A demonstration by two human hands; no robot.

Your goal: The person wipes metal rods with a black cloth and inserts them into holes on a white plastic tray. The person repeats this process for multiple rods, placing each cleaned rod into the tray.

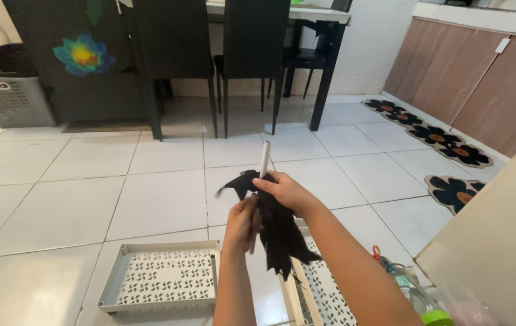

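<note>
A thin white stick [264,158] stands nearly upright in front of me, with black cut fabric or paper [281,232] with jagged, leaf-like edges wrapped round it. My right hand [287,191] grips the stick and the black piece near its top. My left hand [241,224] holds the stick lower down, fingers closed round it and the black material. The lower end of the stick is hidden behind my hands.
Two white patterned trays [160,281] [324,290] lie on the tiled floor below my hands. A black table and chairs [252,42] stand ahead, a grey laundry basket [10,99] far left, flower-shaped mats [445,142] right, a beige board [499,241] and bottles [418,296] lower right.
</note>
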